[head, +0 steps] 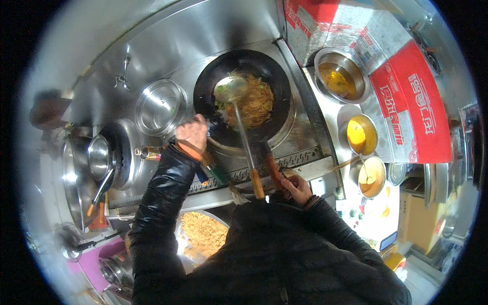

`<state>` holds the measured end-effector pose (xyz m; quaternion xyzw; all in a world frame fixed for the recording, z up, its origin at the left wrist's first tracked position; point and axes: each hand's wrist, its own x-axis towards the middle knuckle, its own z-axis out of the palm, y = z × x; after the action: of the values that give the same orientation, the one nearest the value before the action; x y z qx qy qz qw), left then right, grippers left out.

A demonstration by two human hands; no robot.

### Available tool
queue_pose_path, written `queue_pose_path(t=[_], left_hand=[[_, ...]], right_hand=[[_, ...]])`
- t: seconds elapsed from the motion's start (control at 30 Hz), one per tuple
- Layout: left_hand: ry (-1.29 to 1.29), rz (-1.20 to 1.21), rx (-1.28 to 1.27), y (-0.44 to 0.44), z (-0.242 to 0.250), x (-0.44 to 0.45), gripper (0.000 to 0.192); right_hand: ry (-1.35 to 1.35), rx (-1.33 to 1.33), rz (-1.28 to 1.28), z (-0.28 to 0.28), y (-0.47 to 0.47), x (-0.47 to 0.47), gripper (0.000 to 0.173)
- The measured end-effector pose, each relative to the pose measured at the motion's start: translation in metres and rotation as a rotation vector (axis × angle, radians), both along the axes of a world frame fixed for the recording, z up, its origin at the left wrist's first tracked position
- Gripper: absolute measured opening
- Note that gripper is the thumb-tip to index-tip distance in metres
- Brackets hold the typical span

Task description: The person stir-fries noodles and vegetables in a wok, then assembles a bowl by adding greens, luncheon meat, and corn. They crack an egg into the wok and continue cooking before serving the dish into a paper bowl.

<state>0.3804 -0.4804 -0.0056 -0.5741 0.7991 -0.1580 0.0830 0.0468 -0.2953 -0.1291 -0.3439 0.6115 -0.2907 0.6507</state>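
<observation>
A black wok (pixel 280 84) sits on the stove, with shredded food (pixel 259 101) and bits of green in it. A metal ladle (pixel 230 89) rests bowl-down in the food, and its wooden handle leans over the near rim with no hand on it. My right hand (pixel 299 190) grips the reddish-brown wok handle (pixel 273 169) near its end. At the wok's left rim is my left hand (pixel 192 135), blurred, fingers curled; whether something is in it cannot be made out. A small bottle (pixel 148 153) and a green-handled tool (pixel 219 175) lie near my left wrist.
Stacked metal bowls (pixel 160 106) stand left of the wok, below a tap (pixel 122 72). On the right are a bowl of oily liquid (pixel 339 78), a yellow-filled bowl (pixel 358 133) and a sauce bowl (pixel 371 175), beside red-white cardboard (pixel 411 103). A tray of crumbs (pixel 200 234) is below left.
</observation>
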Motion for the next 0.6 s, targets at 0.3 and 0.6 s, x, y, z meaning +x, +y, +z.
queue_pose_path(t=[0.3,0.6], left_hand=[[-0.046,0.109,0.152,0.010,0.005,0.010,0.061],[0.306,0.378,0.275,0.089,-0.069,0.118,0.094]], right_hand=[[-0.167,0.016,-0.171,-0.014,0.019,-0.029,0.045],[0.050,-0.138,-0.012,-0.022,0.003,-0.013,0.056]])
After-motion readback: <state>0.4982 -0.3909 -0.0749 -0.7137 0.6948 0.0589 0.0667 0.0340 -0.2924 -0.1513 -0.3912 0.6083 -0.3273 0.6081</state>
